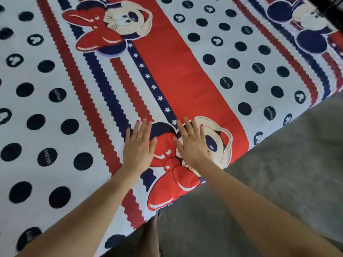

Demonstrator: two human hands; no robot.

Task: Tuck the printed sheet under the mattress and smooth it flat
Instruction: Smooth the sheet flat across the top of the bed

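Single head-worn wide-angle view, looking steeply down and forward over the bed's edge, close above the printed sheet [185, 75], frame tilted, grey floor [287, 164] filling the lower right corner

Dark dots on printed sheet [167, 75]: the word "MICKEY" in pale letters, turned at varying angles
Other dots: mouse-head silhouettes, no words
Elsewhere on sheet: no legible text
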